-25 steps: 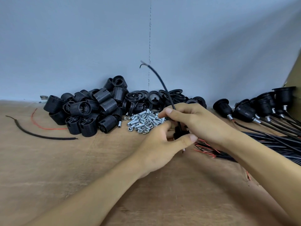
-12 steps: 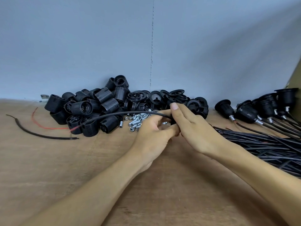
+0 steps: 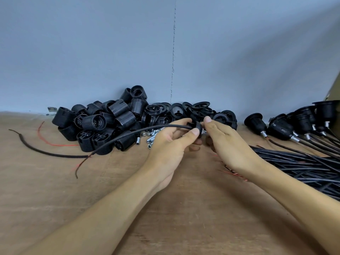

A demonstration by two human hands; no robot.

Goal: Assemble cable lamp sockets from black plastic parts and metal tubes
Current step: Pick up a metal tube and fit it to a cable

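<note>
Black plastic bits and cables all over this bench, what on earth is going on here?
A person is assembling lamp sockets by hand. The left hand pinches a small black plastic cap, with a black cable running out of it and trailing off to the left. The right hand pinches the cap's other side. Behind them on the wooden bench lie a pile of loose socket parts and some metal tubes. Finished sockets on cables sit at the right.

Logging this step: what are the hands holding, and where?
The left hand pinches a small black cap where the black cable enters it; the right hand pinches its far side, partly hidden.
</note>
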